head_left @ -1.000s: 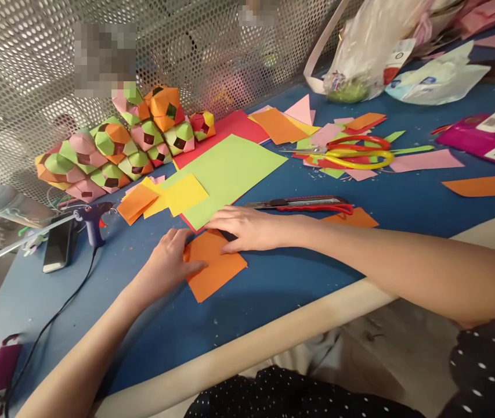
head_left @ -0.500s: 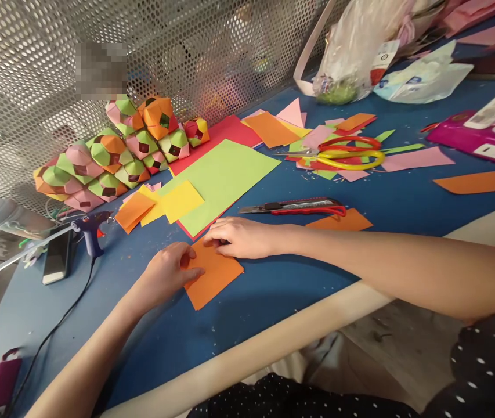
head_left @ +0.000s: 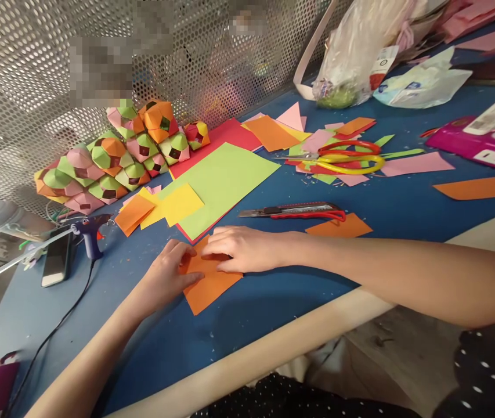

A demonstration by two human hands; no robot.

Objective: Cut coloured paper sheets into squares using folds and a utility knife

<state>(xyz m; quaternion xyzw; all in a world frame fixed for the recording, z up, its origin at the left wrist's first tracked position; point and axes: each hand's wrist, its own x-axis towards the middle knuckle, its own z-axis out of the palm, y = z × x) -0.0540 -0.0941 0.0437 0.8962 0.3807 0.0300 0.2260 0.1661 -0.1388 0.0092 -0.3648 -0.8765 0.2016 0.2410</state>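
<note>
An orange paper square (head_left: 208, 285) lies on the blue table (head_left: 273, 290) near its front edge. My left hand (head_left: 166, 274) rests on the sheet's left side, fingers pressed flat on it. My right hand (head_left: 241, 249) lies across the sheet's far edge, fingers stretched out and pressing the paper down. A fold seems to run under the right hand, but the hand hides it. Just beyond the hands lie a green sheet (head_left: 221, 180) over a red one and a red utility knife (head_left: 295, 211).
A stack of folded paper balls (head_left: 116, 157) stands against the perforated metal screen at the back left. Yellow and orange squares (head_left: 160, 206), a glue gun (head_left: 90, 232), a phone (head_left: 55, 255), scissors (head_left: 338, 157) among paper scraps, plastic bags (head_left: 360, 52) and a pink box (head_left: 477, 139) surround the work spot.
My right hand has slid nearer over the orange sheet and now lies flat across its far edge. My left hand has stayed on the sheet's left side.
</note>
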